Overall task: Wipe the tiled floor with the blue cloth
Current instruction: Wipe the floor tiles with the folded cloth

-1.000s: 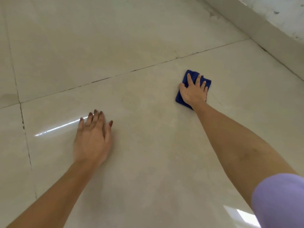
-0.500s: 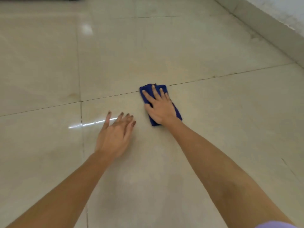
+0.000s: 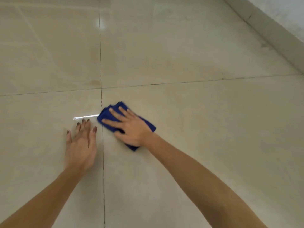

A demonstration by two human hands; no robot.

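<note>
Glossy beige tiled floor (image 3: pixel 205 145) fills the view, and just right of centre the right hand (image 3: pixel 131 129) presses the folded blue cloth (image 3: pixel 148 124) flat with fingers spread wide, while at eight o'clock the left hand (image 3: pixel 80 148), fingers loosely together, likely braces.

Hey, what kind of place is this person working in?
Probably an indoor room, at floor level near a wall. Large glossy beige floor tiles with dark grout lines fill the view, a pale skirting strip runs along the upper right, and the right hand presses a folded blue cloth on the floor.
</note>
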